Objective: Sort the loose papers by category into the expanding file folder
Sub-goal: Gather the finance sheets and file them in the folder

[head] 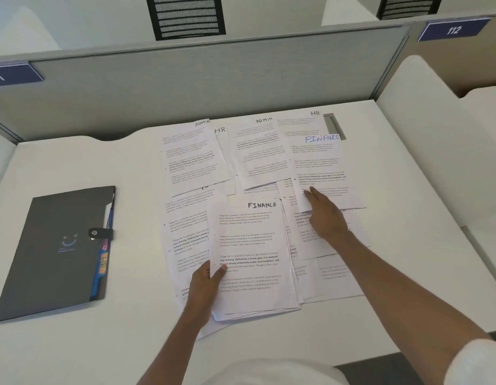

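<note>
Loose printed papers lie spread over the middle of the white desk (74, 168), hand-labelled ADMIN (191, 157), HR (299, 123) and FINANCE. My left hand (206, 284) pinches the left edge of a small stack topped by a black-lettered FINANCE sheet (252, 251). My right hand (324, 215) reaches forward, its straight fingers touching the lower corner of a blue-lettered FINANCE sheet (322, 162). The dark grey expanding file folder (55, 251) lies to the left, snapped closed, with coloured tabs showing at its right edge.
A grey partition wall (202, 84) runs along the desk's far edge, with signs 111 and 112. A grey cable slot (334, 126) sits at the desk's back right, partly under papers. White side panels flank the desk.
</note>
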`<control>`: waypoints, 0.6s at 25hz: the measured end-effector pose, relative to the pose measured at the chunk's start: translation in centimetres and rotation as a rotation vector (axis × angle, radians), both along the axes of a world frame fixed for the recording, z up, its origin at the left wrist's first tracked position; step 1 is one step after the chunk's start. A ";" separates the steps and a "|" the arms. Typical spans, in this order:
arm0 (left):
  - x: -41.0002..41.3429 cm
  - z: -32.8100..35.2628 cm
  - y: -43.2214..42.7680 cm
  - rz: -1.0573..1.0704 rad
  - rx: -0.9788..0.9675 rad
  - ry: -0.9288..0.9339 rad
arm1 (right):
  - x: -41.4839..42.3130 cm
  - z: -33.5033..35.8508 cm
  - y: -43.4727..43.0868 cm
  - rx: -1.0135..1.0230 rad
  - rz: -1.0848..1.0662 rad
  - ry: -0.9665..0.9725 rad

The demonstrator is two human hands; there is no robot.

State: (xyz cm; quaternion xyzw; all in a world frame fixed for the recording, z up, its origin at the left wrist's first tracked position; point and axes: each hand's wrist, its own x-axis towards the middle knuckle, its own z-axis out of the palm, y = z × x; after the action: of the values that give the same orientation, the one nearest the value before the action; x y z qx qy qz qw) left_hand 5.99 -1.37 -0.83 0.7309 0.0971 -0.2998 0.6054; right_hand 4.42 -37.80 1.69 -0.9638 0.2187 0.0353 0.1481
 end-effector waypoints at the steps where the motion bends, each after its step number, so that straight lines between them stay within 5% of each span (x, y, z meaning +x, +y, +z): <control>1: 0.0 0.0 0.0 0.002 -0.001 0.003 | 0.0 -0.2 0.1 -0.013 0.003 0.015; 9: 0.1 0.6 0.0 -0.013 0.020 0.007 | -0.1 -1.8 -0.4 -0.327 0.147 -0.056; 15: -0.2 0.5 -0.1 -0.018 0.106 -0.027 | 0.8 -0.7 -0.7 -0.223 0.007 -0.203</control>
State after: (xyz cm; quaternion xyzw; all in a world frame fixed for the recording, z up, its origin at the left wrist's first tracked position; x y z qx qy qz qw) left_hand 5.80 -1.48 -0.31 0.7667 0.0983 -0.2898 0.5644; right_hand 5.21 -38.49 0.95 -0.9737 0.2020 -0.0863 0.0611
